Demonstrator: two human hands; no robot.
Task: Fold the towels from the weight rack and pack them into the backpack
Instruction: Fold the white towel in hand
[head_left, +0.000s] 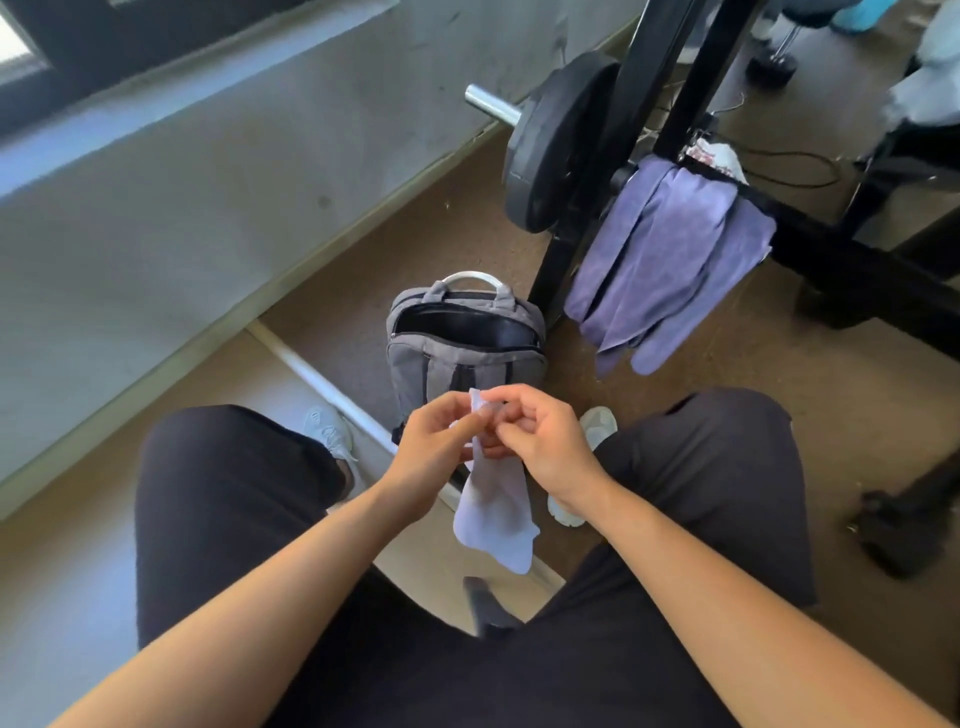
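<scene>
Brown gym floor (675, 415) along a pale wall, with a weight rack (691, 67) and its black plate (550, 150) at the far side. Purple towel (670, 260) draped over the rack's low bar, not yet taken down, hanging just right of the grey backpack (457, 358), which stands upright on the floor between the white shoes, main compartment unzipped and gaping. Closer in, above the knees: left hand (436, 447) and right hand (545, 447) brought together, fingers of both pinched shut on the top edge of a small pale lilac towel (493, 514), rest of it dangling loose and bunched between the legs. Looks like hunting for corners to start a fold. Risks from here, as a guess: hands too close together, so cloth likely to stay twisted and fold crooked; thin pinch at one edge only, so a slip could drop it onto the dusty floor; no flat surface beneath except the lap, so a mid-air fold could spring open before reaching the bag; backpack's soft mouth could sag shut and snag a loose bundle
</scene>
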